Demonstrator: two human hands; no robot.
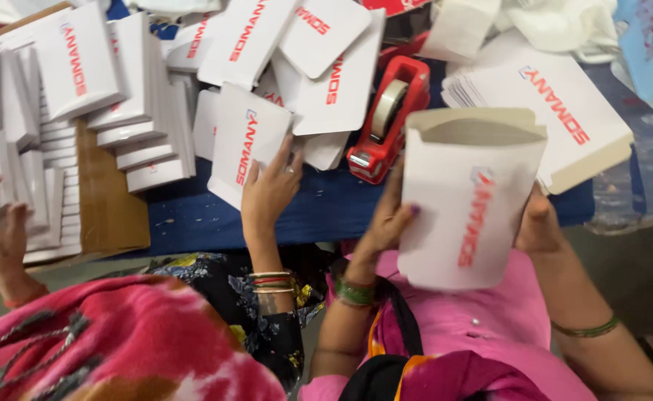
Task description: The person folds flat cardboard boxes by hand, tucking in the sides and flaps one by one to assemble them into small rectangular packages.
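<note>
Bright, even light falls from above, leaving only soft, faint shadows. The white paper bag [471,200] is nearly washed out. Motion blur softens the whole picture, most at the pink cloth [111,349] along the bottom edge.

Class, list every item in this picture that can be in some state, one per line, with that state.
White paper bag: open at the top, held upright between both hands.
Left hand: gripping the bag's side.
Right hand: gripping the bag's other side.
Red tape dispenser: loaded with a roll, lying on the blue table.
Flat white bags: stacked, folded shut.
</note>
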